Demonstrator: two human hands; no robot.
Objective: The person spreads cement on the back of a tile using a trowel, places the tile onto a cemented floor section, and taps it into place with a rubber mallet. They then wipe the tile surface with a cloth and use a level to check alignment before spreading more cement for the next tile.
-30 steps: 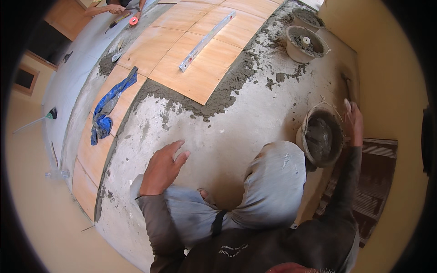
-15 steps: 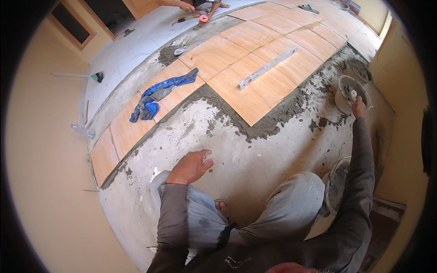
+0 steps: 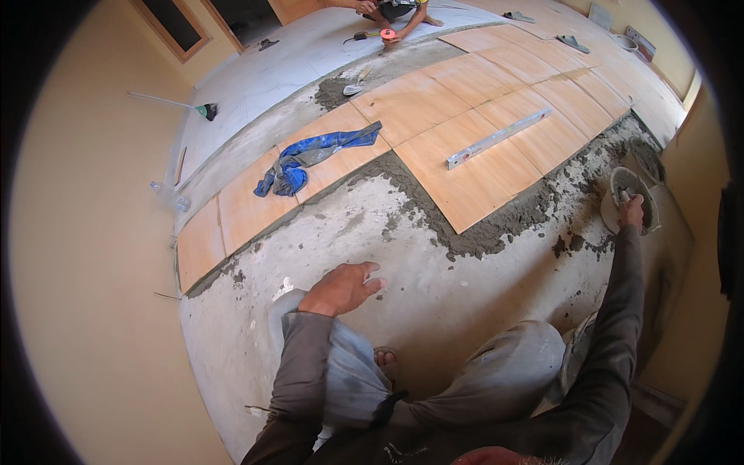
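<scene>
My right hand [image 3: 632, 212] reaches out to a mortar bucket [image 3: 653, 208] on the right. It is closed around the pale handle of a tool, perhaps a trowel; the tool's working end is down in the bucket and cannot be made out. My left hand [image 3: 341, 290] hovers by my left knee, fingers apart and holding nothing. Ahead of me, wood-look floor tiles [image 3: 457, 190] end in a stepped edge. Grey mortar [image 3: 484, 242] lies along that edge, and bare concrete [image 3: 341, 232] stretches between it and my knees.
A spirit level [image 3: 500, 138] and a blue-grey cloth [image 3: 310, 159] lie on the tiles. Farther off are a trowel [image 3: 355, 87] beside a mortar heap [image 3: 332, 93] and a sandal [image 3: 572, 44]. Another person's hand [image 3: 389, 36] holds a red round object. A second bucket [image 3: 575, 349] stands by my right knee.
The view has swung, so the far floor and the other person appear shifted rightward. My right hand stays at the bucket, with the handle at a different slant. My left hand keeps its open pose.
</scene>
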